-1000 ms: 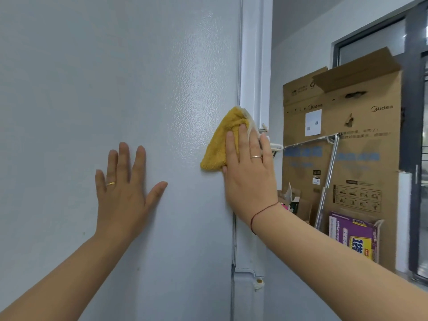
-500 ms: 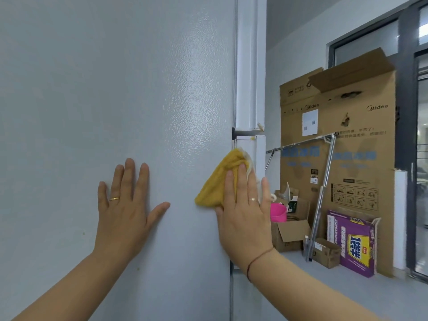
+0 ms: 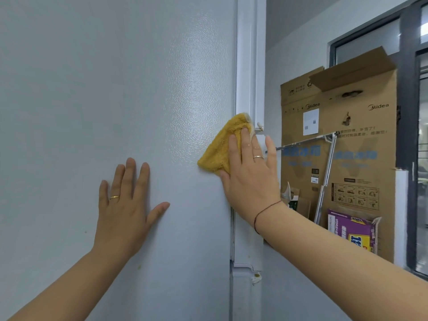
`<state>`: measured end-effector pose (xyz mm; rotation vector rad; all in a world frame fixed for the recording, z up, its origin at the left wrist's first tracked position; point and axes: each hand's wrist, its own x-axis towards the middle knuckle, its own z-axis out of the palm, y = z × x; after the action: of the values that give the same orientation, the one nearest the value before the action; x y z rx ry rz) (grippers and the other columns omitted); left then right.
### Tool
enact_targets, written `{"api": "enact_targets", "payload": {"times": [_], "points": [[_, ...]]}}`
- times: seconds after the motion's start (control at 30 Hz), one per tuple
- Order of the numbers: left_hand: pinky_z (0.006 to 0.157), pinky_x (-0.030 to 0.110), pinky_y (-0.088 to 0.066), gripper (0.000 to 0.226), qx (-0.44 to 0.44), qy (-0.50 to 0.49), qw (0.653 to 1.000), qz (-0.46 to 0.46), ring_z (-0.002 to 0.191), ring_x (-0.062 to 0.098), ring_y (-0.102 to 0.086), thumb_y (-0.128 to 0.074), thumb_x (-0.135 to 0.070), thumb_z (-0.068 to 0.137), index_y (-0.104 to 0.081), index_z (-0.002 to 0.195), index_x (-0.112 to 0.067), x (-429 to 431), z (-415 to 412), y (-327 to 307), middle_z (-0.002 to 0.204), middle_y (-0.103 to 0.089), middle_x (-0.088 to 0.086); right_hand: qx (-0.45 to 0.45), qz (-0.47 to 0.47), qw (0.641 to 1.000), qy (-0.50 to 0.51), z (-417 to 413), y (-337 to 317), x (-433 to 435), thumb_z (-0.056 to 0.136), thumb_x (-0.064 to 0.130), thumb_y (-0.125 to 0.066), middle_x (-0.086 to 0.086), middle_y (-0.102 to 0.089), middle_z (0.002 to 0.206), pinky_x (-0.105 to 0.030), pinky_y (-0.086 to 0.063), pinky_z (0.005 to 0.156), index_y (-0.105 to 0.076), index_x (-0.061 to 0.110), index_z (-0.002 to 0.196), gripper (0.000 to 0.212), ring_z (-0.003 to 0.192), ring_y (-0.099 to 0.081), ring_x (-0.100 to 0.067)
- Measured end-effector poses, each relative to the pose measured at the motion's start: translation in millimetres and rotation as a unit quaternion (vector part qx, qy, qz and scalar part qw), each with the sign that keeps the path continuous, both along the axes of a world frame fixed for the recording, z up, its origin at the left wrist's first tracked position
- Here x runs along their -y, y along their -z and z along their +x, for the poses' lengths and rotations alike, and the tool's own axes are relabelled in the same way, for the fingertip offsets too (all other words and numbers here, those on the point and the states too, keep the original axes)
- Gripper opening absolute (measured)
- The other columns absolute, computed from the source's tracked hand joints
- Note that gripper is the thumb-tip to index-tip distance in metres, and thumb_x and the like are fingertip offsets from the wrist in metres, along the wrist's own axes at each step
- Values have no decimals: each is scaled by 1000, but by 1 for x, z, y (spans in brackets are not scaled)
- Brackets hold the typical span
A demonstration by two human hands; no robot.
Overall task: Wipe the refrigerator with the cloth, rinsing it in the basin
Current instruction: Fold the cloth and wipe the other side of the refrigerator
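hands (image 3: pixel 122 205) (image 3: pixel 250 181) 2 | rings (image 3: pixel 114 197) (image 3: pixel 258 156) 2 | cloth (image 3: pixel 217 149) 1 | refrigerator (image 3: pixel 92 89) 1 | cardboard box (image 3: pixel 361 117) 1

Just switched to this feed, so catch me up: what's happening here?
A person is wiping the refrigerator. The right hand presses a yellow cloth flat against its panel, near the right edge. The left hand rests open on the panel, apart from the cloth. No basin is in view. A tall cardboard box stands by the wall behind.

Refrigerator (image 3: pixel 92 89) side panel: pale, pebbled, upright. Yellow cloth (image 3: pixel 215 154) lies flat against it at the right edge, pressed under the right hand (image 3: pixel 252 184). Left hand (image 3: pixel 122 212) flat on the panel, fingers spread. Small specks low down.
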<state>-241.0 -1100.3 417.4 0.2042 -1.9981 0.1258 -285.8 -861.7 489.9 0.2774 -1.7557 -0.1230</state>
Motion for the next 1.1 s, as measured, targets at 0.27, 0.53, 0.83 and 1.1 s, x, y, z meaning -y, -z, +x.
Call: {"api": "enact_targets", "payload": {"times": [0.27, 0.53, 0.83, 1.1], "points": [[115, 53, -16, 83, 1, -8, 1000, 3, 147, 28, -10, -19, -67, 89, -6, 154, -19, 1, -1, 2, 161, -11, 12, -32, -17, 999, 16, 13, 41, -17, 91, 10, -32, -14, -48, 140, -42, -27, 101, -47, 5, 137, 49, 124, -49, -30], [117, 44, 7, 81, -16, -16, 1000, 0, 147, 32, -12, -22, -65, 89, -17, 153, -15, -10, 5, 9, 159, -14, 16, 13, 63, 998, 3, 5, 145, -34, 86, 30, -50, -14, -23, 156, -56, -20, 112, -37, 2, 144, 66, 144, -23, -32], [118, 50, -1, 81, 8, 1, 999, -49, 149, 29, -9, -24, -63, 91, -19, 154, -13, -26, 9, 70, 160, -13, 14, 16, 23, 999, -42, 1, 204, -27, 87, 13, -42, -15, -28, 154, -54, -25, 111, -38, 1, 143, 58, 142, -24, -36], [119, 51, -2, 81, 19, -3, 999, -40, 148, 31, -10, -19, -64, 93, -19, 153, -11, -31, 10, 107, 161, -11, 15, 16, -1, 996, -90, 9, 241, -27, 99, 3, -17, -14, -49, 142, -49, -38, 100, -55, 3, 132, 50, 134, -38, -31]]}}
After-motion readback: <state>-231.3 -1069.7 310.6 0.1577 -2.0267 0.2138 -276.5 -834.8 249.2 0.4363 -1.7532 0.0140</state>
